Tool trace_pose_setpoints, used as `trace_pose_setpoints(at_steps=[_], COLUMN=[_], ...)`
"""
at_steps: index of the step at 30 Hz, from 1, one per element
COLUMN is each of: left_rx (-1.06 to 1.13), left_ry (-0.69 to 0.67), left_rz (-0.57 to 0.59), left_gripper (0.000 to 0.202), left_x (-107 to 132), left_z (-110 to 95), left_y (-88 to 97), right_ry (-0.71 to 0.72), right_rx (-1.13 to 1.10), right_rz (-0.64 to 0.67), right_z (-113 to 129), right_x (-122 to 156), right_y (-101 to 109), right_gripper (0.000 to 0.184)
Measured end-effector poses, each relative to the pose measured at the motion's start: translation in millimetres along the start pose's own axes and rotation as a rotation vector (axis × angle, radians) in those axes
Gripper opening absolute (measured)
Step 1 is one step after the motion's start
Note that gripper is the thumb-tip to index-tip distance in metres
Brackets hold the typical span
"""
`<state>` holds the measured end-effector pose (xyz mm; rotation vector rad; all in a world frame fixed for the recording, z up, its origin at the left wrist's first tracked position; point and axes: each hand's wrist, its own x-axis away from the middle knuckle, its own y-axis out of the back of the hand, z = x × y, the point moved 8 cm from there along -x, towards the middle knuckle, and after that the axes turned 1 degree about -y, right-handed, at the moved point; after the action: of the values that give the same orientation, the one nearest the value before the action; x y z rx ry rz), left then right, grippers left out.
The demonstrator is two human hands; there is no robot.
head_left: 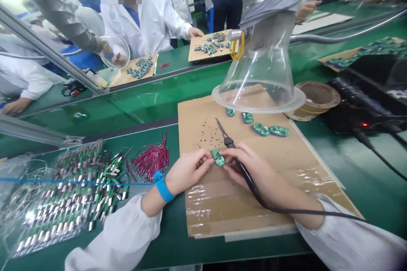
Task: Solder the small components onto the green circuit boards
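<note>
L hand (187, 171) is clamped on a small green PCB (218, 157) just between it and R hand (246, 165), which grips a soldering iron (227, 139) tip-away; if the iron swings back or PCB slips, fingers could get burnt, imo.

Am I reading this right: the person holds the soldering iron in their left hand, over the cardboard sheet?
No, it is in the right hand, not the left: the head view shows the soldering iron there, over the cardboard sheet.
</note>
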<state>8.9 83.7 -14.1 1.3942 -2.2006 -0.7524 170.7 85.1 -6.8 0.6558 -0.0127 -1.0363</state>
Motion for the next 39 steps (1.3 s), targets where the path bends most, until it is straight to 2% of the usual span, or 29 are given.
trace_pose_setpoints(at_steps=[4, 6, 9, 12, 17, 21, 27, 33, 39], left_rx=[-0.111, -0.174, -0.249, -0.286, -0.235, -0.226, -0.094, -0.128, -0.126], left_ry=[-0.061, -0.104, -0.180, -0.219, -0.132, -0.117, -0.126, -0.207, -0.161], left_rz=[-0.062, -0.067, -0.087, -0.092, -0.089, -0.115, -0.119, -0.086, -0.087], left_gripper=[0.015, 0.015, 0.018, 0.019, 0.016, 0.013, 0.010, 0.013, 0.015], left_x=[5, 8, 11, 13, 10, 9, 10, 8, 6], left_z=[-3, -3, -6, -9, -9, -9, -7, -14, -10], left_y=[3.1, 2.3, 1.6, 0.2, 0.2, 1.1, 1.7, -0.8, -0.9], right_ry=[0.080, 0.060, -0.042, -0.079, -0.155, -0.203, -0.170, -0.166, -0.115], right_rx=[0.093, 0.085, -0.083, -0.239, -0.226, -0.325, -0.429, -0.324, -0.271], right_rz=[-0.110, -0.152, -0.217, -0.291, -0.435, -0.503, -0.451, -0.306, -0.207], right_z=[5, 3, -7, -11, -19, -32, -34, -26, -18], right_x=[0, 2, 7, 11, 17, 23, 24, 22, 18], right_y=[22, 32, 42, 49, 63, 69, 65, 58, 52], right_gripper=[0.027, 0.022, 0.033, 0.043, 0.021, 0.008, 0.007, 0.002, 0.005])
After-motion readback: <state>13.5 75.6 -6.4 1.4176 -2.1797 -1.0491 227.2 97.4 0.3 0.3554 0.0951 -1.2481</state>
